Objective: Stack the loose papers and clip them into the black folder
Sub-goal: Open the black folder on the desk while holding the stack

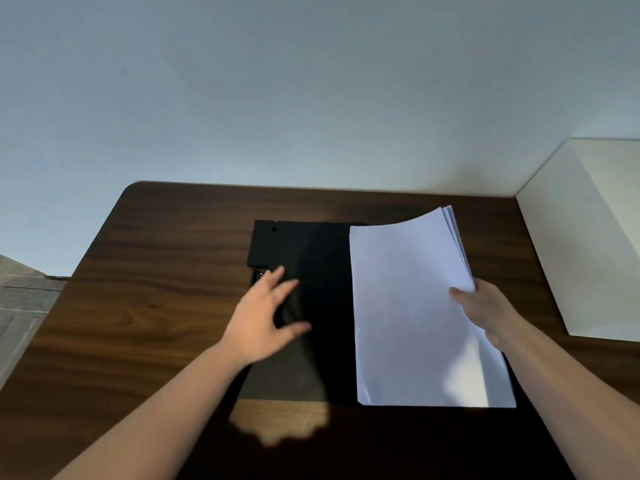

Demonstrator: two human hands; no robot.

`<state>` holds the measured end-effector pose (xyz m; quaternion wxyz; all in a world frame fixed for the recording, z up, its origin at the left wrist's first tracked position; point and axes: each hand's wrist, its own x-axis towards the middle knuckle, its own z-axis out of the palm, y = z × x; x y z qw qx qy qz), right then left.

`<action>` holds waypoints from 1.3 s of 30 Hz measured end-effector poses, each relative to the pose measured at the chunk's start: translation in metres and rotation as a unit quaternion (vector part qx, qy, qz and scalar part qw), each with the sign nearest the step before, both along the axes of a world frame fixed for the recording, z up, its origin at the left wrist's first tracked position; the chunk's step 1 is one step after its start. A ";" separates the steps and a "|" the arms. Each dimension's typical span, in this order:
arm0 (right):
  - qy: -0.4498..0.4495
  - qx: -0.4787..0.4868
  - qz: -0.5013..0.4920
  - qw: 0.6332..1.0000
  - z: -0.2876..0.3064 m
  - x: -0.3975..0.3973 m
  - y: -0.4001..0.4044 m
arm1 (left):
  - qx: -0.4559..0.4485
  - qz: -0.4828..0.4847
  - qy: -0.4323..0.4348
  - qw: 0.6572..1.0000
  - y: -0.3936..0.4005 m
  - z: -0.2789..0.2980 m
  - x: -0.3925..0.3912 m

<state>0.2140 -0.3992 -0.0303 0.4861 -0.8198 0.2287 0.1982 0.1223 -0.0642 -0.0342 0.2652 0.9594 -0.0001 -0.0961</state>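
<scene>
A pale wall (311, 81) fills the upper half of the view, and below it a dark wooden table (145, 278) with a rounded far-left corner stretches toward the camera. A cream-coloured panel (595, 244) stands at the table's right edge. The black folder (311, 258) lies flat on the middle of the table, its left part bare and its right part covered by the stack of white papers (408, 306). The papers rest with their near edge down on the folder and their far end lifted and curled (several sheet edges fan apart at the far-right corner). The right hand (485, 310) grips the stack at its right edge, thumb on top of the sheets and fingers hidden behind them. The left hand (266, 313) hangs spread and blurred above the folder's left part, fingers apart, holding nothing. Just beyond its fingertips a small shiny clip (259, 276) sits near the folder's left edge, partly hidden.
</scene>
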 end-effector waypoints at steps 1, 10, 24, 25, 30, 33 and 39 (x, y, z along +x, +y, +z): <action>0.004 -0.003 -0.004 1.000 0.002 0.000 -0.002 | 0.044 -0.064 0.037 0.996 -0.008 0.001 -0.008; 0.000 -0.026 -0.020 0.999 0.005 -0.010 -0.014 | 0.253 -0.194 0.116 0.941 -0.013 -0.011 -0.048; 0.002 0.030 -0.100 0.995 0.012 -0.022 -0.039 | 0.290 -0.305 0.167 0.892 -0.022 0.007 -0.057; 0.001 0.040 -0.106 0.994 0.012 -0.022 -0.041 | 0.291 -0.307 0.169 0.890 -0.023 0.007 -0.058; 0.001 0.071 -0.122 0.990 0.015 -0.024 -0.049 | 0.296 -0.309 0.149 0.891 -0.026 0.002 -0.063; 0.004 0.078 -0.127 0.989 0.011 -0.024 -0.052 | 0.285 -0.296 0.106 0.905 -0.023 -0.001 -0.069; 0.008 0.073 -0.121 0.990 0.003 -0.024 -0.054 | 0.302 -0.284 -0.005 0.910 -0.005 -0.021 -0.075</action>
